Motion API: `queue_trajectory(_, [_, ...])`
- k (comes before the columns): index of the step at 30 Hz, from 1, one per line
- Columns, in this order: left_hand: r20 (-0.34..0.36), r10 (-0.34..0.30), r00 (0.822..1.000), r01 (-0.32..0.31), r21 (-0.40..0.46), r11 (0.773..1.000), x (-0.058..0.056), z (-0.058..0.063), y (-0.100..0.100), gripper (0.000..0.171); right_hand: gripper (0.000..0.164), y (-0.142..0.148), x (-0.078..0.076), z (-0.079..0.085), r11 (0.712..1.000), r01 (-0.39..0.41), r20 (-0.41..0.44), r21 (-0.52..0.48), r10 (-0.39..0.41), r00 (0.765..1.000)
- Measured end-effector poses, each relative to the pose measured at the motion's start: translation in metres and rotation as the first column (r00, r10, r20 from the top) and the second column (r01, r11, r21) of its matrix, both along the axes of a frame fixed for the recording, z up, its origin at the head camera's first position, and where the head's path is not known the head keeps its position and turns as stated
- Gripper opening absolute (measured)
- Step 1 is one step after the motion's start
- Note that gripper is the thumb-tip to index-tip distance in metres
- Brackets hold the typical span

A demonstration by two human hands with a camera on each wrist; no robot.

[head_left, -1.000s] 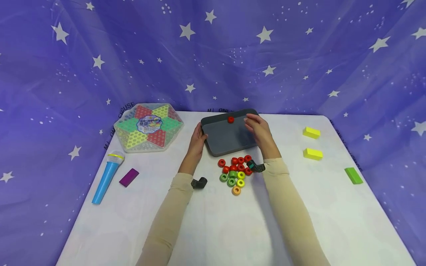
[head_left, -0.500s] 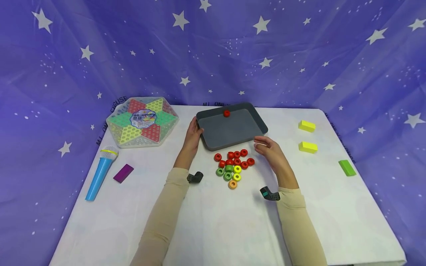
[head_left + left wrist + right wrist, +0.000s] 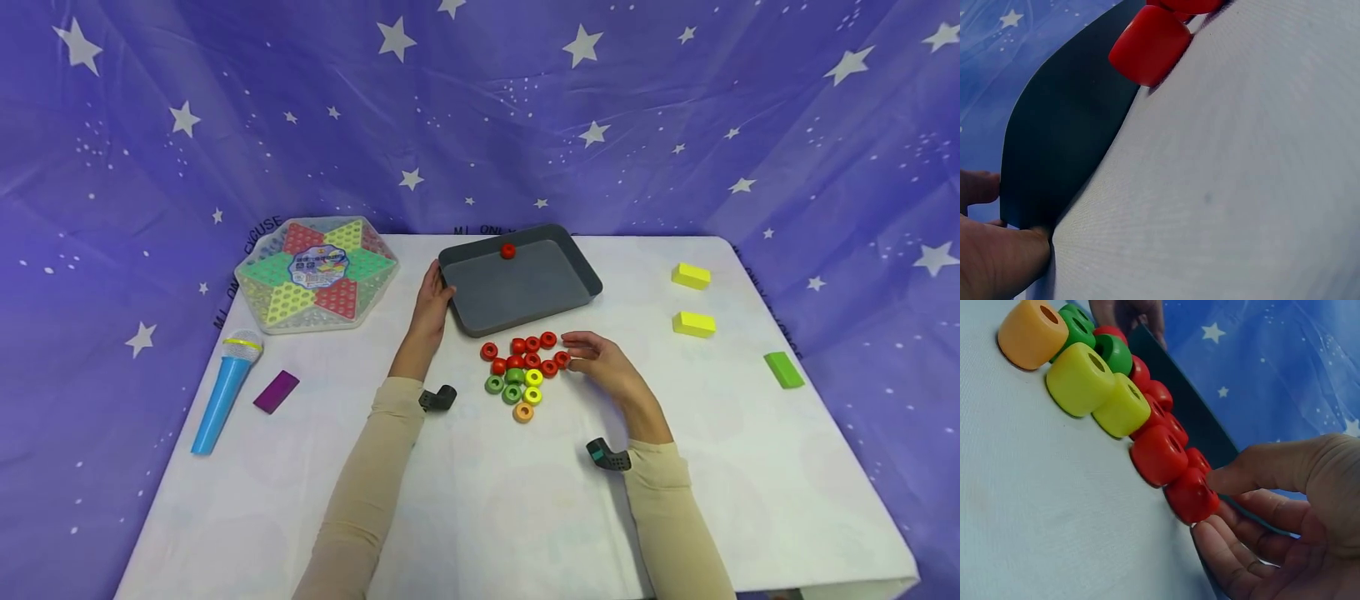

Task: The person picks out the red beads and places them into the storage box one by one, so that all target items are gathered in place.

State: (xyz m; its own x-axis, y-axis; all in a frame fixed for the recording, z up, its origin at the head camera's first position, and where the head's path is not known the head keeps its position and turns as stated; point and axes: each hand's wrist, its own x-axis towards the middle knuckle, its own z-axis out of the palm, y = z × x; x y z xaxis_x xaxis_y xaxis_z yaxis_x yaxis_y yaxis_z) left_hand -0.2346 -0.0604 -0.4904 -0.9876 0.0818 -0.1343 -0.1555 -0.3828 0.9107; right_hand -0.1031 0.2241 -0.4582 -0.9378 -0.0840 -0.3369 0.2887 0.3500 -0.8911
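My left hand (image 3: 431, 307) grips the left edge of a dark grey tray (image 3: 517, 287), its thumb (image 3: 1004, 256) at the near side. Inside the tray, by the far wall, lies one red bead (image 3: 507, 250). On the table before the tray is a cluster of round wooden beads with holes: several red, green (image 3: 512, 393) and yellow (image 3: 532, 395) ones, plus an orange bead (image 3: 523, 412). At the cluster's right edge, my right hand (image 3: 606, 365) pinches a red bead (image 3: 1191, 495) between thumb and fingertips; the bead still sits beside its neighbours.
A Chinese checkers board (image 3: 318, 273) lies at the back left, with a blue toy microphone (image 3: 221, 400) and a purple block (image 3: 277, 392) nearer. Two yellow blocks (image 3: 693, 324) and a green block (image 3: 784, 370) are on the right. A starry purple curtain (image 3: 480, 108) hangs behind the table.
My right hand has drawn back from over the tray, down to the red bead at the cluster's right edge. One more red bead lies there than a second ago. My left hand stays on the tray.
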Motion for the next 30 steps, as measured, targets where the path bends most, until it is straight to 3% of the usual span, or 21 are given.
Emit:
queue_trajectory(12, [-0.009,-0.003,1.000,0.003,0.001,1.000,-0.001,-0.002,0.001,0.068,0.036,-0.007,0.002,-0.006,0.983,-0.005,-0.017,0.183,0.008,1.000])
queue_trajectory(24, [0.001,0.010,1.000,-0.010,-0.003,1.000,0.000,-0.002,0.002,0.068,0.033,-0.008,0.004,-0.005,0.963,0.036,-0.080,0.269,-0.015,0.997])
queue_trajectory(30, [0.003,-0.004,1.000,0.004,-0.006,1.000,0.000,-0.002,0.001,0.067,0.033,-0.003,0.001,0.006,0.956,0.072,-0.126,0.284,-0.037,0.991])
